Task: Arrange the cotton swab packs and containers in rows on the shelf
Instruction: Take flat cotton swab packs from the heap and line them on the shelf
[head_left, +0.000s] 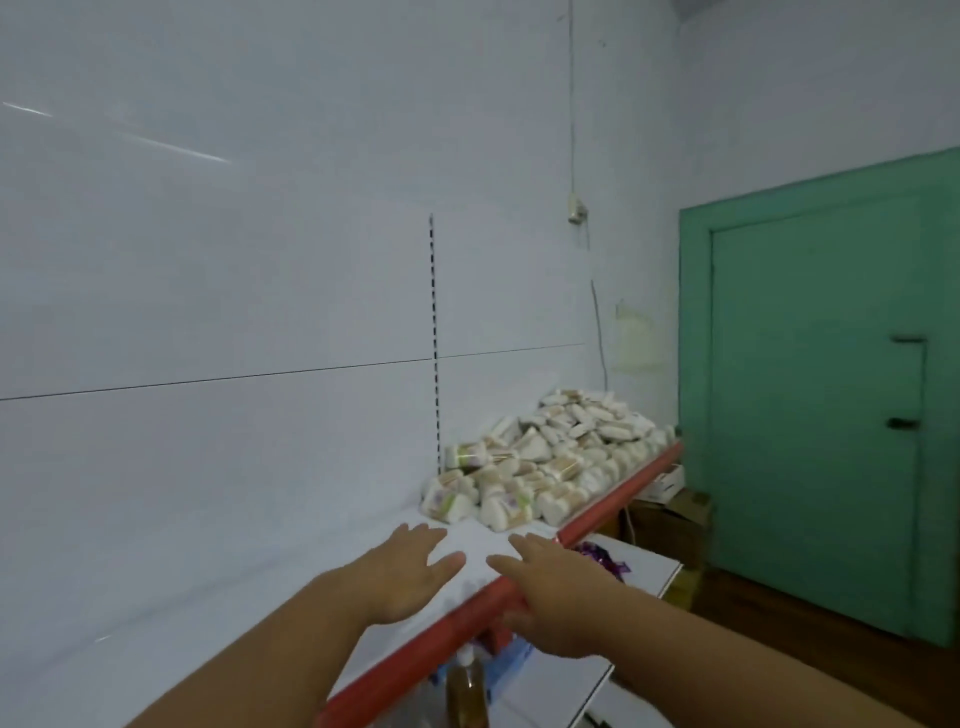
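Observation:
A loose heap of cotton swab packs and containers (550, 457) lies at the far right end of a white shelf (218, 587) with a red front edge (618, 512). My left hand (410, 569) is stretched out flat over the bare shelf surface, fingers straight, a short way before the heap. My right hand (545, 592) reaches forward over the red edge, fingers extended, holding nothing. Neither hand touches a pack.
A white back panel (260, 286) with a slotted upright rises behind the shelf. A lower white shelf (639, 566) carries purple items, and a bottle of yellow liquid (467, 691) stands below. Cardboard boxes (670, 514) sit on the floor near a green door (815, 395).

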